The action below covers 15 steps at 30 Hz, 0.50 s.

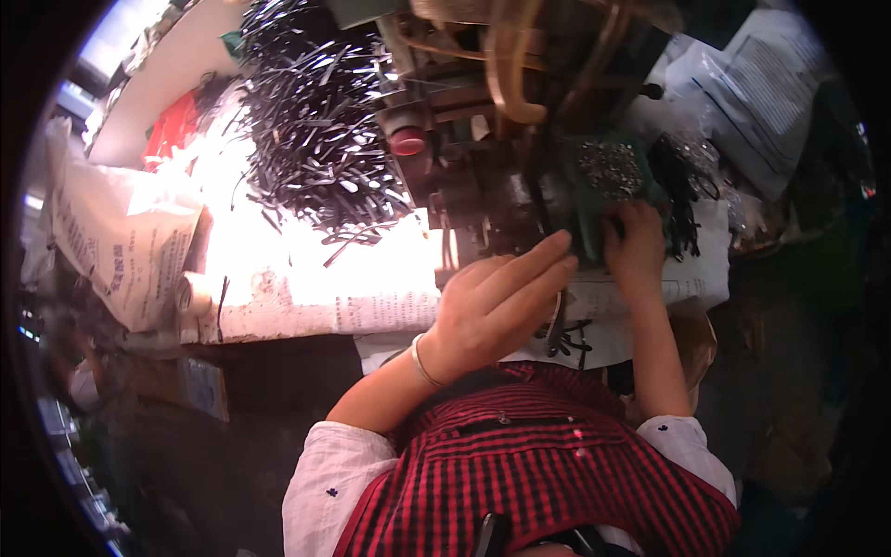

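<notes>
Left hand [497, 306]: fingers together, outstretched toward the small press machine [483, 186], holding nothing visible. Right hand [636, 246]: curled at the green tray [608, 176] of small metal pieces, grip unclear. Black strips [316, 121] heaped on paper-covered counter [306, 297], within reach.

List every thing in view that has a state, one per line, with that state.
Left hand: open, fingers stretched toward the dark metal bench machine, holding nothing visible.
Right hand: curled at the edge of the green tray of small silvery parts; grip unclear.
Heap of thin black strips: loose, piled.
Red round button: cannot tell whether pressed.
Printed paper sheets: spread flat on the bench.
</notes>
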Tool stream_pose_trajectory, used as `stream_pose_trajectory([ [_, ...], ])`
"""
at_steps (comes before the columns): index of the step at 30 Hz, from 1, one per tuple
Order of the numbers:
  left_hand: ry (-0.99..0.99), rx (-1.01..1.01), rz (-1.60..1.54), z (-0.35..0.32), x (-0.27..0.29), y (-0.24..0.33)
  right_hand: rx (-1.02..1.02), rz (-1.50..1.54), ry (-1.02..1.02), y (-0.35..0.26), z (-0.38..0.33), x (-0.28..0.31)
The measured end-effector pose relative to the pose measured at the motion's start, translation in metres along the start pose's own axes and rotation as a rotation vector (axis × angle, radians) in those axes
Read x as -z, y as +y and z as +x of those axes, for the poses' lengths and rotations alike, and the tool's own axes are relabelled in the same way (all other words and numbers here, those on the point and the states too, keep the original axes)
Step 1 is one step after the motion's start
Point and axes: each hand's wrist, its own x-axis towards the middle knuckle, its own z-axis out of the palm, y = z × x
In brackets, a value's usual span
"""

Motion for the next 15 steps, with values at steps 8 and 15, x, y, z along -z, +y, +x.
stream_pose_trajectory([
  [8, 0.069, 0.358, 0.582, -0.026, 0.110, -0.039, -0.069, 0.154, 0.078, 0.026, -0.005, 0.000],
  [15, -0.359, 0.704, 1.096, -0.134, 0.114, -0.143, -0.115, 0.270, 0.158, 0.003, 0.016, -0.021],
])
